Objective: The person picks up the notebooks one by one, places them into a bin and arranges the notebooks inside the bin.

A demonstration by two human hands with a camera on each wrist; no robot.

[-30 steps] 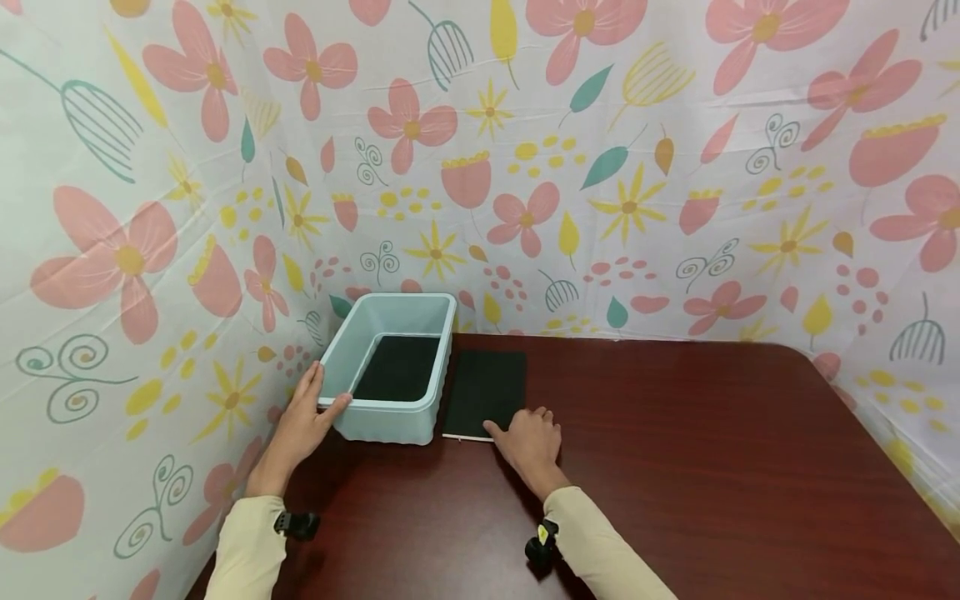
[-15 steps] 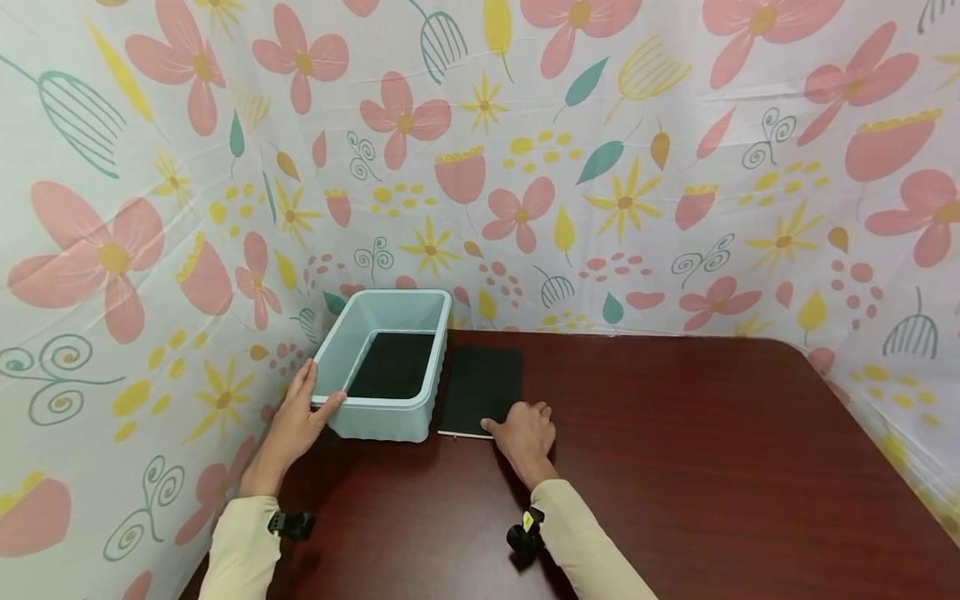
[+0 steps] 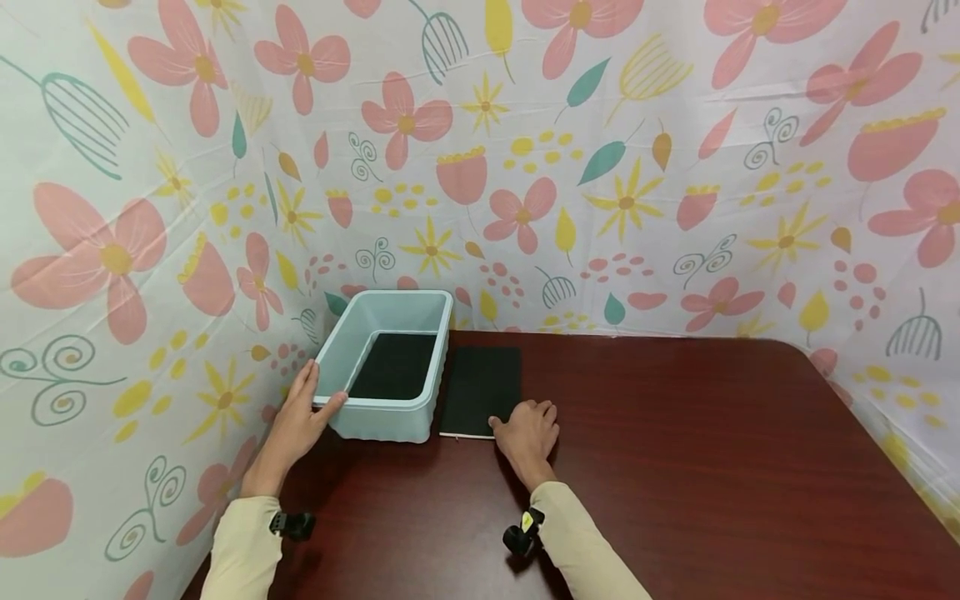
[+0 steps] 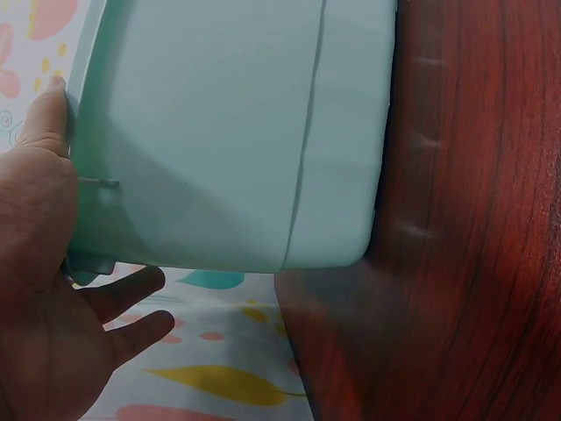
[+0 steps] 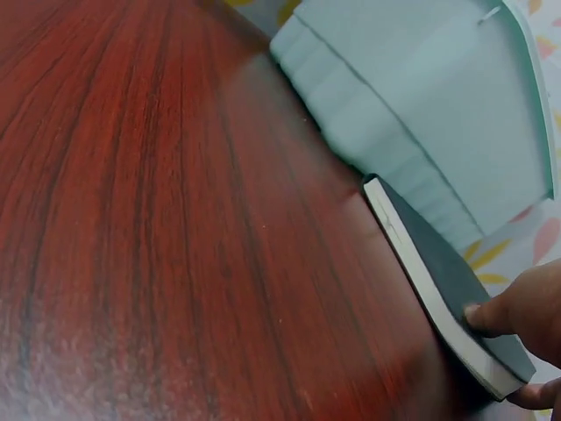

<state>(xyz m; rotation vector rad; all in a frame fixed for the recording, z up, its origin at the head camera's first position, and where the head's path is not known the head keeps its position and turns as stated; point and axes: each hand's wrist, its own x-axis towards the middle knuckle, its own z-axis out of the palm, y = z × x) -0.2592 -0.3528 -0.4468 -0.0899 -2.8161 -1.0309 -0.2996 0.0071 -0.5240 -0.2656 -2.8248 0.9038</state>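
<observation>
In the head view a pale blue-green plastic bin (image 3: 390,423) stands at the table's left side. A flat black rectangular thing (image 3: 396,367) lies inside it; its kind is unclear. My left hand (image 3: 295,429) holds the bin's near left corner, thumb on the front rim and fingers along the left side. To the bin's right lies a black notebook (image 3: 482,390) with white page edges. My right hand (image 3: 527,433) grips its near right corner. In the right wrist view the thumb (image 5: 500,314) presses on the cover, and a finger (image 5: 536,395) is at the edge.
The dark red-brown wooden table (image 3: 675,450) extends to the right, with a rounded far right corner. A flower-patterned cloth (image 3: 570,167) hangs behind it and along the left side, near the bin. Each wrist wears a small black camera.
The right thumb has shifted slightly right on the notebook. The left hand stays on the bin, and the bin and notebook rest where they were. The head view has shifted slightly.
</observation>
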